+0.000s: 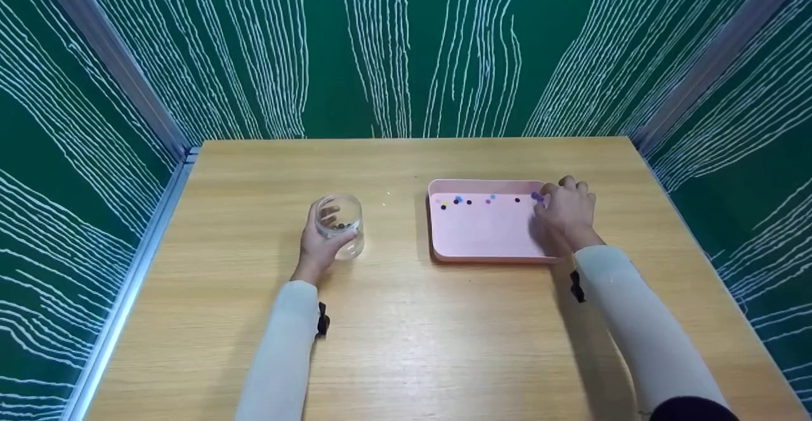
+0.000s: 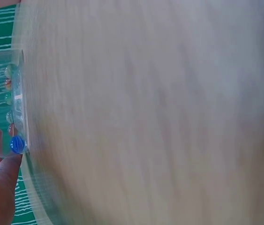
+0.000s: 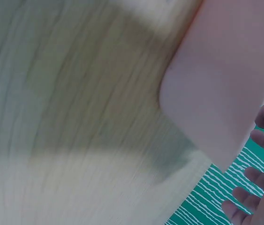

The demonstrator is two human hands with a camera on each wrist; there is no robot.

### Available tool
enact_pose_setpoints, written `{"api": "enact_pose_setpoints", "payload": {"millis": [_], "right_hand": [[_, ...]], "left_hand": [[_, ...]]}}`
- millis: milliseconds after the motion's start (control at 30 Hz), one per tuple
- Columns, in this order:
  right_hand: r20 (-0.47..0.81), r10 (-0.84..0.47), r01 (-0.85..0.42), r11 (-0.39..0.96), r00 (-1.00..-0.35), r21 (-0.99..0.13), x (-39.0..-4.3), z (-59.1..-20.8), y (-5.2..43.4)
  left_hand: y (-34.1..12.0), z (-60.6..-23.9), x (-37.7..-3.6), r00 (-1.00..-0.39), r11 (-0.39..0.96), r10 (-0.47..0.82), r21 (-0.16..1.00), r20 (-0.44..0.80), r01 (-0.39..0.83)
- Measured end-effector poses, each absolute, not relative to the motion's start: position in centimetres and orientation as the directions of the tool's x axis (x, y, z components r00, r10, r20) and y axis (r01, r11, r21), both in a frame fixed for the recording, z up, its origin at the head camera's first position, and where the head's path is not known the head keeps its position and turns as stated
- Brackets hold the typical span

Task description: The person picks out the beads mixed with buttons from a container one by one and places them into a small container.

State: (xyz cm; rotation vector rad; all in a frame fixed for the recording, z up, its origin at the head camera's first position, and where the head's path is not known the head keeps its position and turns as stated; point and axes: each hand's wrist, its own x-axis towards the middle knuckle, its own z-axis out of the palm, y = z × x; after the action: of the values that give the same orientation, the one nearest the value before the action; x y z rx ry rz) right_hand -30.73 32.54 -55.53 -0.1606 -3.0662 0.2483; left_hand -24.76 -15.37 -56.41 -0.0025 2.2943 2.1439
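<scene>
A clear cup (image 1: 347,243) stands upright on the left of the table, gripped round its side by my left hand (image 1: 320,243). Several glass marbles (image 2: 17,144) lie on the cup's bottom, one of them blue with swirls. On the right, my right hand (image 1: 566,208) is over the right end of a pink tray (image 1: 482,259). Its thumb and forefinger reach inside the rim, close to purple marbles (image 1: 537,196); the other fingers are spread loosely outside. More marbles (image 1: 469,202), dark, blue and purple, lie along the tray's far side.
The wooden table (image 1: 393,332) ends at a green wall (image 1: 323,53) with white wavy lines. Tiny pale specks (image 1: 384,204) lie on the table between the cup and the tray. Metal posts (image 1: 114,47) rise at the back corners.
</scene>
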Motion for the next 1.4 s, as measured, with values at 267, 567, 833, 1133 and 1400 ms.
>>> {"api": "enact_pose_setpoints", "payload": {"millis": [267,567,833,1133,1400], "right_hand": [[0.007,0.127,0.126,0.988,-0.992,-0.085,-31.2,-56.4,32.4],[-0.054,0.130,0.133,0.990,-0.990,-0.040,-31.8,-57.1,32.0],[-0.046,0.114,0.115,0.993,-0.992,-0.001,-32.0,-57.1,31.9],[-0.036,0.118,0.118,0.993,-0.992,0.012,-32.5,-57.2,32.0],[-0.024,0.114,0.113,0.993,-0.993,0.043,-33.1,-57.4,32.4]], "left_hand": [[-15.5,-58.5,-25.7,-0.999,0.088,-0.020,0.995,0.041,0.039],[-15.4,-58.9,-25.7,-0.996,0.118,-0.045,0.991,0.072,0.066],[-15.6,-58.7,-25.9,-1.000,0.085,-0.013,0.996,0.019,0.018],[-15.5,-58.8,-25.7,-0.999,0.095,-0.035,0.995,0.033,0.030],[-15.5,-59.0,-25.8,-0.997,0.122,-0.042,0.991,0.057,0.052]]}}
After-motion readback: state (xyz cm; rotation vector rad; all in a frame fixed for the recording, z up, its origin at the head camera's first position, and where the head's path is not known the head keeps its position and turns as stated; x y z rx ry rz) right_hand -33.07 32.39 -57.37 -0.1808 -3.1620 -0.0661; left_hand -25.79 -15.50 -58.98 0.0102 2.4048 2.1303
